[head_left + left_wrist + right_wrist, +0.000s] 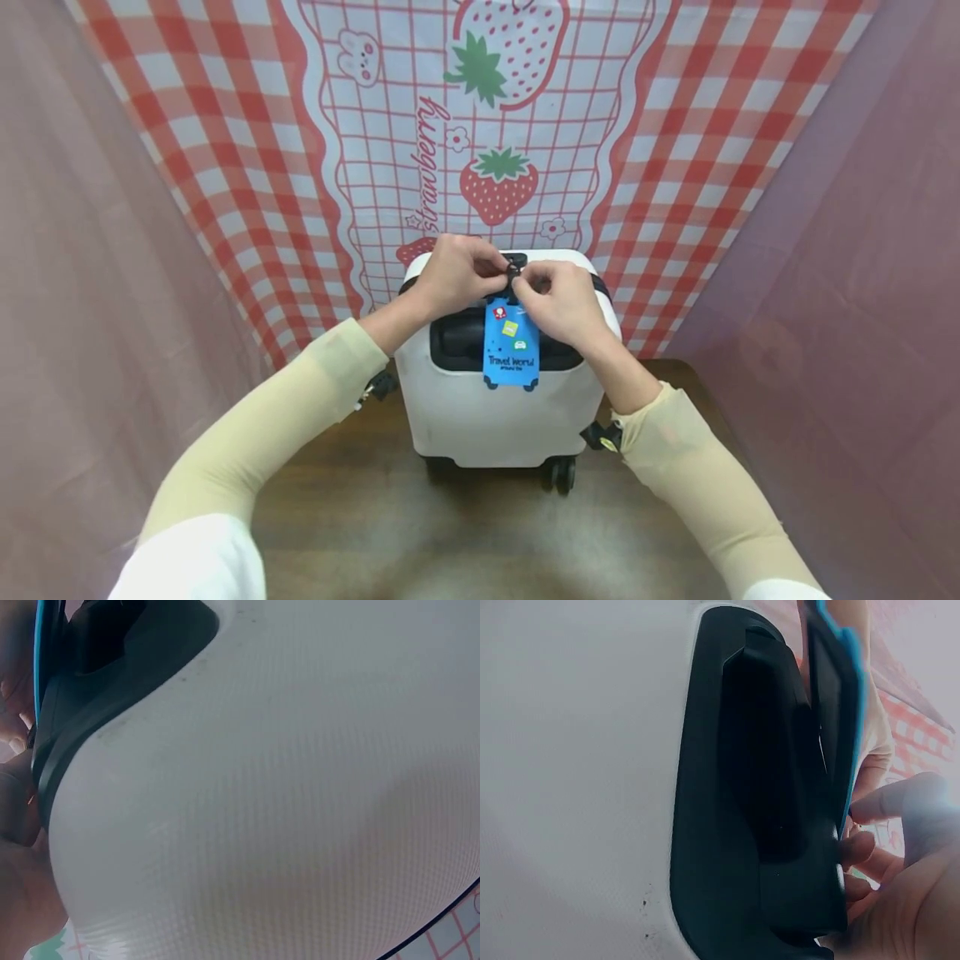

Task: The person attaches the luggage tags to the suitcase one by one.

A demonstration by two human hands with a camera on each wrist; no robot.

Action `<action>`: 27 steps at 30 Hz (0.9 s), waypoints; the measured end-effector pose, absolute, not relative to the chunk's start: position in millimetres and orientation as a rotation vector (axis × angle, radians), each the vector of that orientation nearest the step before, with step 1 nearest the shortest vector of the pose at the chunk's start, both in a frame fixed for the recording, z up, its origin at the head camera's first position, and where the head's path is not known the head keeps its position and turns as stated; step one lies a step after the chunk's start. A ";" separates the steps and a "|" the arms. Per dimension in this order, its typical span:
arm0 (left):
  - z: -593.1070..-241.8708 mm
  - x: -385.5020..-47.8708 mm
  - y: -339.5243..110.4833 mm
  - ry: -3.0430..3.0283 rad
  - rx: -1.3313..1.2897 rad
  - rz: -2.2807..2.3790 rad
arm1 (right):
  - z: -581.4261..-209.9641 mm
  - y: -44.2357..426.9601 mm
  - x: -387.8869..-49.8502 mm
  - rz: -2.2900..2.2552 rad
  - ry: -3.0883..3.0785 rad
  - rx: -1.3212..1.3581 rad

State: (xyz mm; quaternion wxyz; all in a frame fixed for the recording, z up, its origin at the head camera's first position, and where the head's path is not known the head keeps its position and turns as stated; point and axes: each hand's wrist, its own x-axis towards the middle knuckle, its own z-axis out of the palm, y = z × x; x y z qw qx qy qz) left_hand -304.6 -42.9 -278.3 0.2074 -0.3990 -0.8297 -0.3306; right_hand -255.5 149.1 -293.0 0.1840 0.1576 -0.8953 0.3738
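Observation:
A white suitcase (487,421) stands upright with a black handle recess (455,337) in its upper face. Over that recess hangs a blue luggage tag (512,354) printed with "Travel World" and small coloured pictures. My left hand (459,277) and right hand (562,302) meet at the suitcase top, just above the tag. Between their fingertips is the tag's dark strap (514,272), with a small shiny spot that may be a buckle. Both hands pinch it. In the right wrist view the tag (849,727) shows edge-on beside my right hand (922,877). Fingers partly hide the strap.
Behind the suitcase hangs a red-and-white checked cloth (652,167) with strawberry prints. Pinkish curtains (840,275) flank both sides. Below lies a brown wood-look surface (360,517), with the suitcase's black wheels (562,475) on it.

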 end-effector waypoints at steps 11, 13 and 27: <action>-288.0 -307.3 -44.7 -2.220 -1.198 -0.998 | -289.4 148.2 -258.4 1.049 -2.610 0.361; -290.3 -308.8 -46.6 -2.184 -1.243 -1.029 | -288.3 148.7 -259.0 1.055 -2.617 0.370; -289.6 -312.3 -53.5 -2.303 -1.175 -1.311 | -287.6 160.8 -266.3 0.822 -2.317 0.659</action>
